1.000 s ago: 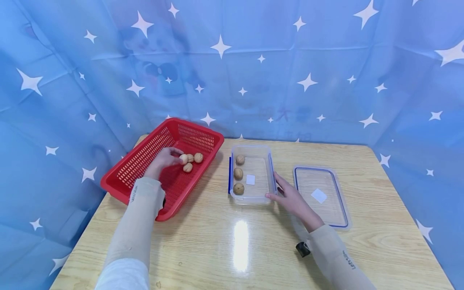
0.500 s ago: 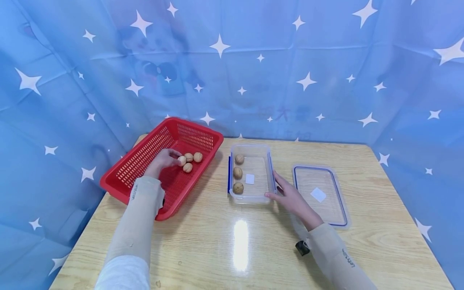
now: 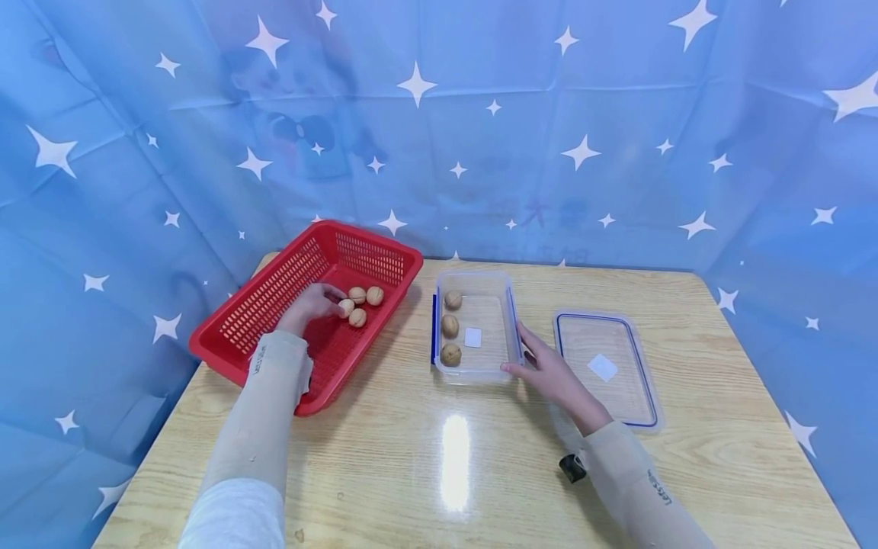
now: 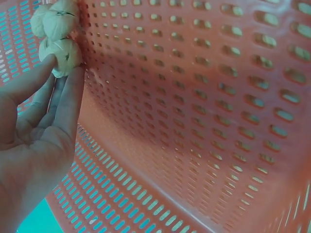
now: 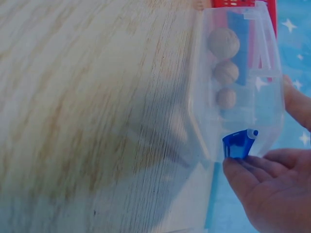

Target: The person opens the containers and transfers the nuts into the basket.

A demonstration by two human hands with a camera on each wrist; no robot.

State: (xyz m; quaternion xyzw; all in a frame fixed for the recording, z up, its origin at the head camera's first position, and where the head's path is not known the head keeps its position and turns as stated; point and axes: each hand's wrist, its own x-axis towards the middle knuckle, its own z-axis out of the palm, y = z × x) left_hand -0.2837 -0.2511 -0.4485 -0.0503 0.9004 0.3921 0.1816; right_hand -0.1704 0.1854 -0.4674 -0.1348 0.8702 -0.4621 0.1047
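Note:
In the head view my left hand (image 3: 312, 309) reaches into a red perforated plastic basket (image 3: 370, 332). Thumb and fingers pinch a walnut (image 4: 60, 56), clear in the left wrist view. Beside it on the basket floor lie more walnuts (image 3: 357, 317), close together. My right hand (image 3: 552, 374) holds a clear food storage box (image 3: 492, 313) by its near right corner, thumb on the front wall and fingers along the right side. Three walnuts (image 3: 450, 326) sit in a row along the box's left wall. The right wrist view shows fingertips touching a blue latch (image 5: 238, 144).
A clear lid (image 3: 620, 381) with a blue seal lies on the wooden table (image 3: 384, 473), right of the box and partly behind my right forearm. A blue curtain (image 3: 453, 137) with white stars hangs behind the table and along both sides.
The walnuts in the basket have shifted slightly under my left hand, with a front one nudged a little right. My right hand and the box have stayed in place.

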